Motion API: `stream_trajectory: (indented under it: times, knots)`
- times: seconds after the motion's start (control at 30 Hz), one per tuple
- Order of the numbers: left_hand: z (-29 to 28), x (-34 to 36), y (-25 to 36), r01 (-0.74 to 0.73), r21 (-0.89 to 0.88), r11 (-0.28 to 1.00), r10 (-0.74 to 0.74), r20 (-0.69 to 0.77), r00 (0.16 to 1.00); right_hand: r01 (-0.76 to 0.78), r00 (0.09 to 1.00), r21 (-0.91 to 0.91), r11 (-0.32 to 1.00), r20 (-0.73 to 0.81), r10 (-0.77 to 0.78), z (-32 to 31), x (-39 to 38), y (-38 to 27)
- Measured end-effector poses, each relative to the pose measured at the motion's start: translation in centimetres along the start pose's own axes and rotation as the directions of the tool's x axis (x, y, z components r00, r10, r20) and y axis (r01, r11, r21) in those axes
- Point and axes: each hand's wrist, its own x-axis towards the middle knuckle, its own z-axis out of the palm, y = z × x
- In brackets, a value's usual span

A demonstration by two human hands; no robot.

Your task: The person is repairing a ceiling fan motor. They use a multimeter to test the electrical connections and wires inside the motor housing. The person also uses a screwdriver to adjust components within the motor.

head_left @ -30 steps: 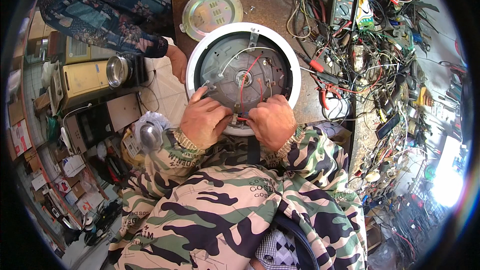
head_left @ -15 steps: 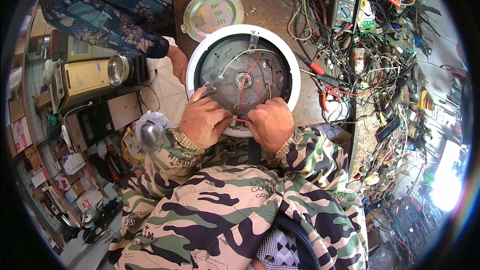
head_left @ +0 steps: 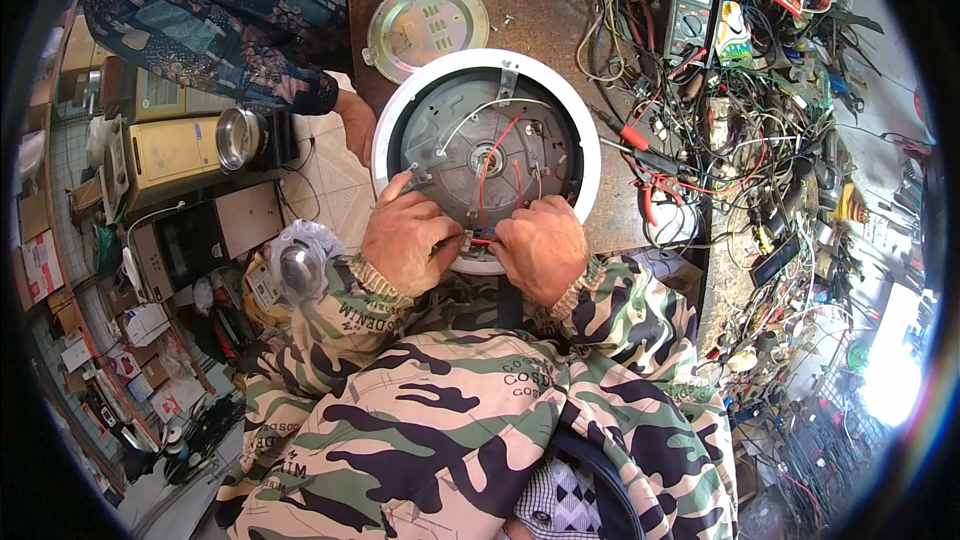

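A round appliance body (head_left: 578,130) with a white rim and grey interior holds red and white wires. At its lower left, my left hand (head_left: 405,242) has one finger extended to the rim and the thumb against a small metal part (head_left: 470,238) at the bottom. My right hand (head_left: 540,248) is closed at that same part, pinching a short red wire (head_left: 482,242); the fingertips are partly hidden. A round gold metal plate (head_left: 420,10) lies above the body on the brown workbench (head_left: 540,20).
Another person's sleeve (head_left: 220,30) and hand (head_left: 355,120) are at upper left. Tangled cables, a multimeter (head_left: 690,15), red-handled pliers (head_left: 652,195) and a red-handled tool (head_left: 632,132) crowd the right. Appliances (head_left: 180,160) stand on the floor at left; a bright lamp (head_left: 890,360) glows far right.
Both hands stay at the bottom terminal with only slight finger movement. The round body appears very slightly lower than a second ago.
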Motion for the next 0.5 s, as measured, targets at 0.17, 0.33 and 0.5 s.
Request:
stream_trajectory:
  times: [0.17,0.33,0.5]
  knots:
    - [0.2,0.3,0.5,0.074,0.030,0.997,-0.074,0.010,0.997,0.017,0.999,-0.001,1.000,-0.035,-0.017,0.2,-0.1,0.1]
    - [-0.1,0.8,1.0,0.125,0.061,0.990,-0.129,0.065,0.990,0.027,0.998,0.006,1.000,-0.053,-0.026,0.4,-0.1,0.2]
    - [-0.3,0.9,1.1,0.137,0.074,0.988,-0.143,0.088,0.986,0.045,0.996,0.016,0.999,-0.080,-0.044,0.9,-0.2,0.5]
